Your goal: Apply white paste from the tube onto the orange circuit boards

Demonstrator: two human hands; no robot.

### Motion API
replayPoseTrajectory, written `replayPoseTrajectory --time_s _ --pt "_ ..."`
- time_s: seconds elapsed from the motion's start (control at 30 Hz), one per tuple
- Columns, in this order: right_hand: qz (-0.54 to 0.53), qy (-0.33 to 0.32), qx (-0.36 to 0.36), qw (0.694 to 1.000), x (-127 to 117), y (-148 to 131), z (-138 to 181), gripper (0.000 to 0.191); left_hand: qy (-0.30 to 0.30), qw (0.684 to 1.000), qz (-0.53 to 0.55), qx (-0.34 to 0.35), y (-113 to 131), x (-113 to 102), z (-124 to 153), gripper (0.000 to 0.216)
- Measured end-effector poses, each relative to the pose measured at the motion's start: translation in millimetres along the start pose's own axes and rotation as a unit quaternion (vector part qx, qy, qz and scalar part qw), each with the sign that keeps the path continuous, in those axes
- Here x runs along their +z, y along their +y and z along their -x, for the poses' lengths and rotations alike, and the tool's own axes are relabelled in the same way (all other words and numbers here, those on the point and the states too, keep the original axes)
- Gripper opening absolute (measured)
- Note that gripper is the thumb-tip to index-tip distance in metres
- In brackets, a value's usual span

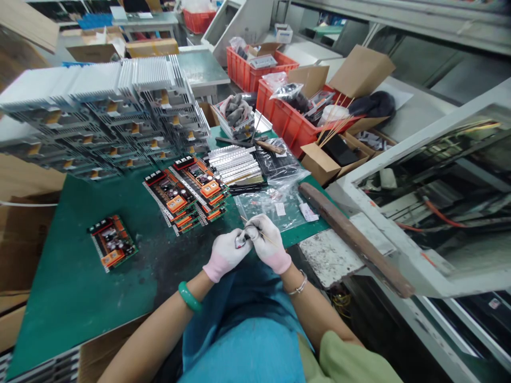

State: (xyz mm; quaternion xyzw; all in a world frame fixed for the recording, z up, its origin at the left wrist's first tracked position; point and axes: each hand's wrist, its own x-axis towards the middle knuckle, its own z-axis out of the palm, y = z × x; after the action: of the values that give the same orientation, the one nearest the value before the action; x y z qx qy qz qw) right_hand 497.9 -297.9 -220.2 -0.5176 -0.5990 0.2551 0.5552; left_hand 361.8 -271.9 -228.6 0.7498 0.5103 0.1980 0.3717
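In white gloves with pink cuffs, my hands meet over the table's front edge. My left hand is closed on a small whitish and dark thing whose kind I cannot make out. Close against it, my right hand has its fingers bent round a small grey, round-looking piece. A thin pale stick seems to pass by the right fingers. Beyond the hands lie stacked circuit boards with orange and black terminal blocks. One more circuit board lies apart on the left.
Finned aluminium housings are piled at the back left of the green table. Metal strips and clear plastic bags lie behind my hands. A long wooden bar slants along the right. Red crates stand behind.
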Motion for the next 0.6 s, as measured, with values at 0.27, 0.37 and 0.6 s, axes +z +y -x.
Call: replayPoseTrajectory --time_s 0.27,0.37,0.6 --pt "0.003 0.006 -0.006 1.000 -0.6 -3.7 -3.0 0.015 -0.001 1.000 0.006 0.000 0.5 -0.8 0.2 0.027" --pt "0.000 0.008 0.004 1.000 -1.9 -4.5 -3.5 0.015 -0.003 1.000 0.000 0.001 -0.8 -0.3 0.6 0.025" --pt "-0.043 0.043 0.064 0.996 -9.0 2.4 4.3 0.012 0.000 1.000 0.002 0.004 2.0 -0.2 1.7 0.016"
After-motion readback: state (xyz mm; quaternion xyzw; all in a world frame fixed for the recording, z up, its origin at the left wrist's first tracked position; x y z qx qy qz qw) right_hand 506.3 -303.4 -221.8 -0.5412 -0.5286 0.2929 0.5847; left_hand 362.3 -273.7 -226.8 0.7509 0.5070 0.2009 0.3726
